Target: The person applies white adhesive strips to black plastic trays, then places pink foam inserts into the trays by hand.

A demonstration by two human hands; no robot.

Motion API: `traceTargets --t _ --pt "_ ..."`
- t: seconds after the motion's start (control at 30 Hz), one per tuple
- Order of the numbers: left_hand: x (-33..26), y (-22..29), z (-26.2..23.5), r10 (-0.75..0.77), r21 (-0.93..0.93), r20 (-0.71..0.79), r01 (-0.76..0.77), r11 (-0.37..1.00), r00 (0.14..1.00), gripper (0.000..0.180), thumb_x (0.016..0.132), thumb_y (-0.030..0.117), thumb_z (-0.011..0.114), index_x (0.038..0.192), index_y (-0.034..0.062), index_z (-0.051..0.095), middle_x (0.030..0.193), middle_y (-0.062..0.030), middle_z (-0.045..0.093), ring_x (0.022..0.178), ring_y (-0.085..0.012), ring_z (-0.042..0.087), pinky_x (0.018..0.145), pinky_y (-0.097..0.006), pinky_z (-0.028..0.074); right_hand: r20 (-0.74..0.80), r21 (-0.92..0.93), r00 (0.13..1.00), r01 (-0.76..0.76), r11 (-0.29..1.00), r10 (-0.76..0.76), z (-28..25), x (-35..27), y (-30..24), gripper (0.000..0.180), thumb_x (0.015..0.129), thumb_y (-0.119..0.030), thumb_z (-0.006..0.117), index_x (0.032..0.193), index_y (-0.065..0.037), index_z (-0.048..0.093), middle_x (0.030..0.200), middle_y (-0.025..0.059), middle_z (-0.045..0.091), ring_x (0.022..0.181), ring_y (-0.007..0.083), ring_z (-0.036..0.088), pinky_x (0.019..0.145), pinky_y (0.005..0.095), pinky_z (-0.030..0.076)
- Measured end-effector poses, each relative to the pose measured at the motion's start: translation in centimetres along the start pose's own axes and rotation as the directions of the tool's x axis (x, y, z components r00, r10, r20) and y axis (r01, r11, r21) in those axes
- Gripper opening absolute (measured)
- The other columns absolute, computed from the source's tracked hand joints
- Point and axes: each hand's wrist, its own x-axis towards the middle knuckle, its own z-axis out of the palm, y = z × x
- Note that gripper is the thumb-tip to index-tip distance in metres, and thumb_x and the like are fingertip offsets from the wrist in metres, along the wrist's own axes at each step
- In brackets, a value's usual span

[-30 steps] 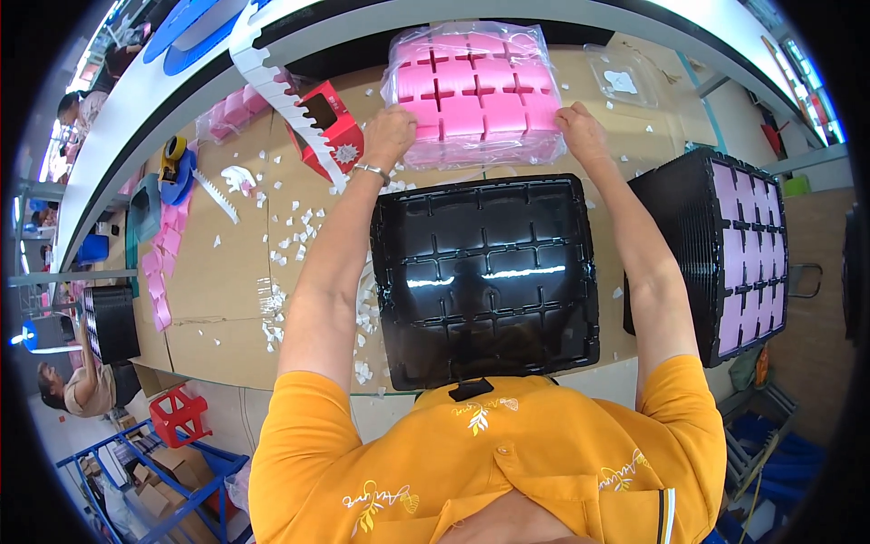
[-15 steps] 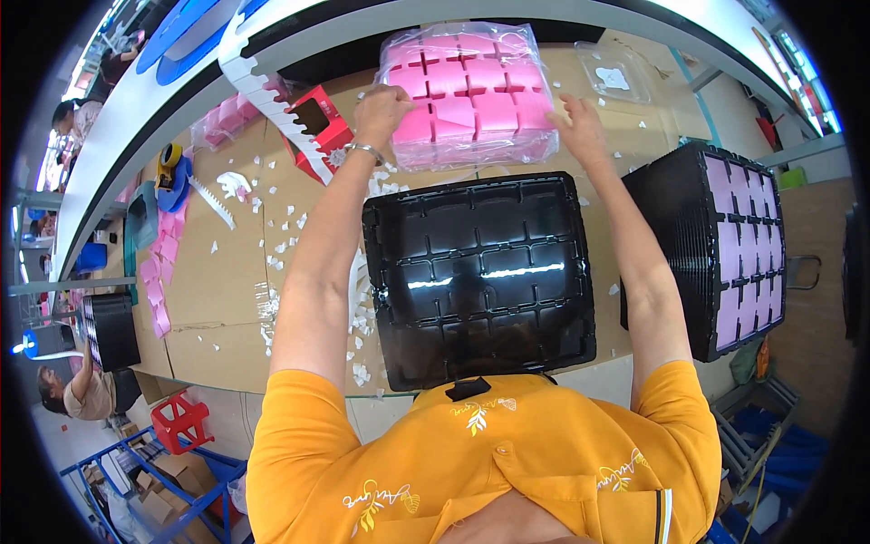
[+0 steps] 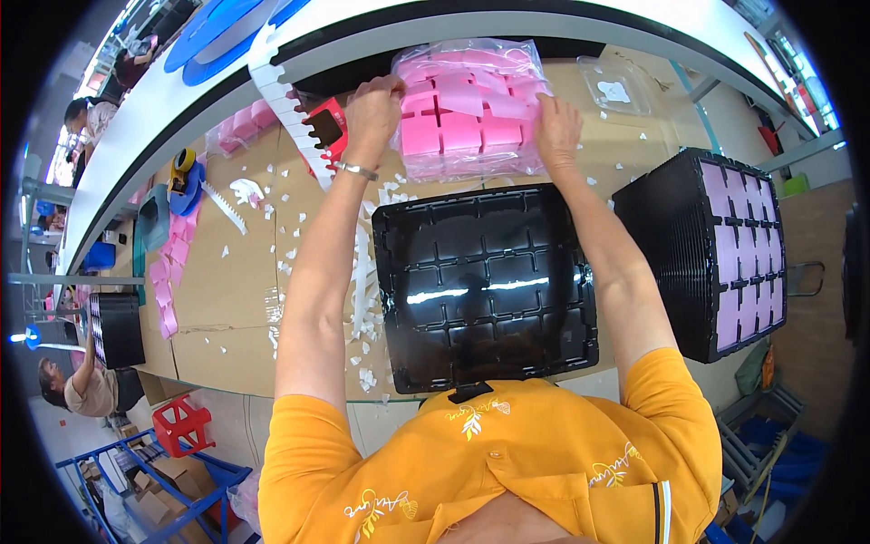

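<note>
A clear plastic bag [image 3: 421, 170] at the far side of the table holds rows of glossy pink pieces [image 3: 464, 136]. Across its top, a loosened pink strip [image 3: 460, 96] lies skewed and partly raised. My left hand [image 3: 373, 118] is closed, its fingers curled on the strip's left end. At the opposite end, my right hand [image 3: 558, 136] pinches the strip's right side; its fingertips are partly hidden. Between my forearms, close to my body, lies a shiny black plastic tray [image 3: 480, 290] with moulded cross-shaped ridges.
At right stands a tall stack of black trays [image 3: 702, 254] with pink pieces in the top one. White paper scraps [image 3: 283, 245] litter the cardboard-covered table. A red box [image 3: 328, 131], a tape dispenser [image 3: 184, 177] and a clear container [image 3: 613, 88] lie around. A co-worker [image 3: 77, 376] is at far left.
Both hands have closed in on the pink pieces, the right one moving left onto them. A strip on top has shifted and lifted out of its row.
</note>
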Motion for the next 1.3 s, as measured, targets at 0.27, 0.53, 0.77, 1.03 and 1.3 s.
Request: traceTargets --t 0.27,0.53,0.77,1.03,1.3 --pt "-12.5 4.1 -6.4 0.273 0.050 -0.087 -0.269 0.962 0.958 0.028 0.072 -0.009 0.060 0.095 0.0050 0.068 0.094 -0.0102 0.065 0.088 -0.0293 0.061 0.078 -0.039 0.050 -0.107 0.140 0.947 0.316 0.938 -0.303 -11.8 -4.0 -1.0 0.030 0.072 0.001 0.066 0.098 -0.013 0.068 0.083 0.0031 0.057 0.086 0.0246 0.058 0.094 0.0473 0.042" --pt "-25.7 7.4 -11.4 0.291 0.053 0.041 -0.293 0.955 0.956 0.027 0.072 -0.008 0.061 0.097 0.0013 0.066 0.093 -0.0107 0.062 0.087 -0.0274 0.059 0.077 -0.039 0.048 0.091 0.189 0.918 0.365 0.911 -0.387 -22.0 -13.9 -3.2 0.021 0.070 -0.002 0.069 0.090 -0.011 0.069 0.081 0.0024 0.056 0.082 0.0227 0.056 0.095 0.0451 0.043" --pt "-32.6 10.6 -13.5 0.262 0.050 0.111 -0.268 0.962 0.959 0.024 0.073 -0.001 0.064 0.097 0.0050 0.067 0.092 -0.0075 0.060 0.086 -0.0251 0.058 0.078 -0.040 0.046 0.176 0.177 0.929 0.297 0.938 -0.327 -26.4 -20.7 -5.5 0.017 0.073 -0.003 0.064 0.086 -0.011 0.071 0.081 0.0011 0.057 0.084 0.0195 0.055 0.097 0.0461 0.043" --pt "-36.7 11.3 -14.0 0.239 0.020 0.224 -0.250 0.968 0.945 0.026 0.072 0.001 0.064 0.097 0.0052 0.067 0.091 -0.0069 0.058 0.084 -0.0241 0.057 0.077 -0.040 0.045 0.272 0.188 0.927 0.211 0.959 -0.257 -27.8 -24.2 -5.5 0.024 0.073 0.005 0.064 0.091 -0.010 0.068 0.085 0.0033 0.059 0.087 0.0223 0.056 0.099 0.0486 0.042" --pt "-38.1 11.7 -13.6 0.234 0.001 0.234 -0.241 0.970 0.944 0.023 0.073 0.001 0.066 0.096 0.0049 0.068 0.090 -0.0068 0.058 0.084 -0.0238 0.057 0.078 -0.040 0.044 0.322 0.177 0.922 0.163 0.971 -0.214 -28.3 -26.0 -5.3 0.023 0.073 0.005 0.065 0.091 -0.009 0.067 0.086 0.0035 0.060 0.089 0.0221 0.057 0.101 0.0479 0.040"
